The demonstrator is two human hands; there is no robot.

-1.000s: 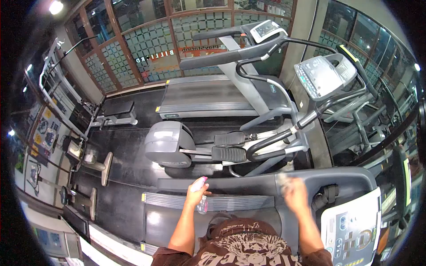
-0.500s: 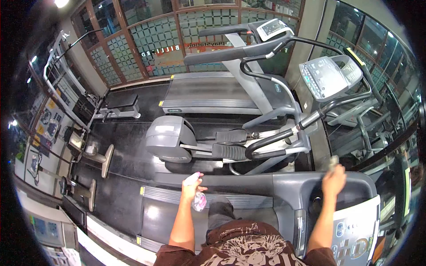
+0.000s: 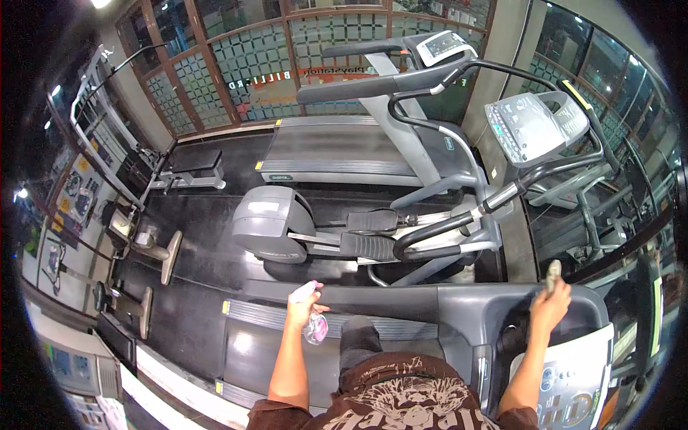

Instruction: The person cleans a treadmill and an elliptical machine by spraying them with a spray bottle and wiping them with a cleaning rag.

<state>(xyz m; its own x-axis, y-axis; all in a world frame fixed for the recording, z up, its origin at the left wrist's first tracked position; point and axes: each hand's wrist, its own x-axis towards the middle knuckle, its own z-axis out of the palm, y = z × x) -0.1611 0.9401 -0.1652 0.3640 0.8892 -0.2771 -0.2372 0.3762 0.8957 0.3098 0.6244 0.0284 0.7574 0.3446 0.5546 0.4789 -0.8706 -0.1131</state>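
Observation:
Wrapped in my left hand (image 3: 302, 311) is a small clear spray bottle (image 3: 316, 330) with pink on it; its white and pink top pokes out above the fingers. That hand hangs over the near treadmill's belt (image 3: 276, 352), close to the side rail (image 3: 358, 294). My right hand (image 3: 550, 308) grips a pale, folded cloth-like piece (image 3: 554, 271), which sticks up past the fingertips. It is over the dark tray area at the front of the near treadmill, beyond the white console panel (image 3: 562, 383).
An elliptical trainer (image 3: 269, 222) stands just past the near treadmill, and a second treadmill (image 3: 337, 143) is behind it. Exercise bikes (image 3: 147, 247) and a weight machine with a bench (image 3: 193, 165) are at the left. Mirrors line the right wall (image 3: 623, 165).
My right hand has moved a little right and down, and the pale piece now points up more clearly. My left hand with the spray bottle has shifted slightly left.

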